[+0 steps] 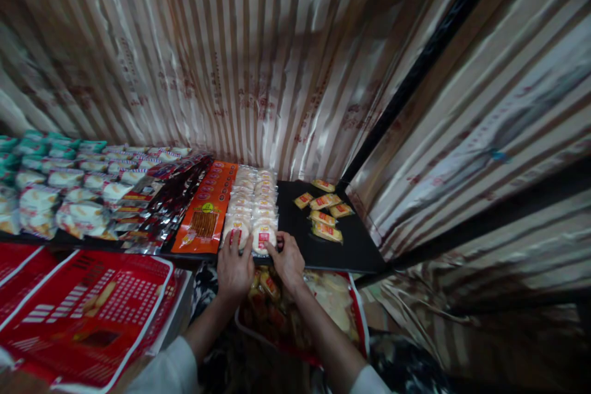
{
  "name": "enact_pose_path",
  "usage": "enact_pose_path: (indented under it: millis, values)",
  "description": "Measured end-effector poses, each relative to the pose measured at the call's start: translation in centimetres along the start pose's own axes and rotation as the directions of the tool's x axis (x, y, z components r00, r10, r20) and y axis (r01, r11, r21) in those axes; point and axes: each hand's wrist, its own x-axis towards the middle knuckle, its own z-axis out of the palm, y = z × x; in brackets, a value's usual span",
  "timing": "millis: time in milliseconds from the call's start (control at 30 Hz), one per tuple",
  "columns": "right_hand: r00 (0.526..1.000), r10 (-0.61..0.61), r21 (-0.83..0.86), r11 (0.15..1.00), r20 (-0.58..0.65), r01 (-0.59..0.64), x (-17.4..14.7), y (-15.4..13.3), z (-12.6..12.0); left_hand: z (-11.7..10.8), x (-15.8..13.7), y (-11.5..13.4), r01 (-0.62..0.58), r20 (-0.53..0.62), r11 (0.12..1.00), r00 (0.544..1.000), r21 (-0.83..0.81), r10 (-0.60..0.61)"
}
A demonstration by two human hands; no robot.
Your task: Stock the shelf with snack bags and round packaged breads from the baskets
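Two rows of clear-wrapped round white rice crackers (pixel 265 202) lie overlapped on a black shelf (pixel 295 252). My left hand (pixel 234 268) is at the front of the left row, its fingers and thumb around the rice cracker packet (pixel 237 234) there. At the front of the right row, my right hand (pixel 289 261) has its thumb and fingers at the right edge of another rice cracker packet (pixel 263 239) with a red label. Several small yellow-wrapped snacks (pixel 325 232) lie loose on the shelf to the right.
Left of the crackers are an orange snack pouch (pixel 203 209), dark shiny packets (pixel 173 203) and rows of white packets (pixel 85 218). Large red bags (pixel 92 314) stand below at left. Under my forearms sits a red-and-white container (pixel 362 314) with more snacks. A black pole (pixel 401 98) and striped curtain (pixel 240 55) rise behind.
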Motion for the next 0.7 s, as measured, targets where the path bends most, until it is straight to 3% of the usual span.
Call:
enact_pose_path:
  millis: [167, 467, 600, 700]
  values:
    - [1.000, 0.001, -0.073, 0.997, -0.027, -0.003, 0.1, 0.2, 0.7, 0.2, -0.2, -0.2, 0.005, 0.006, 1.000, 1.000, -0.016, -0.005]
    - [0.997, 0.010, -0.150, 0.988, -0.080, -0.022, 0.3, -0.6, 1.3, 0.1, -0.2, -0.2, 0.056, 0.128, 0.993, 0.991, -0.108, -0.042]
    - [0.995, 0.048, -0.075, 0.996, -0.087, -0.055, 0.2, -0.6, 1.4, -0.2, -0.2, -0.2, 0.049, 0.159, 0.993, 0.987, -0.109, -0.031]
    - [0.996, 0.010, 0.131, 0.991, -0.092, 0.002, -0.9, 0.3, 1.1, -0.4, -0.2, -0.2, 0.046, 0.160, 0.993, 0.987, -0.107, -0.029]
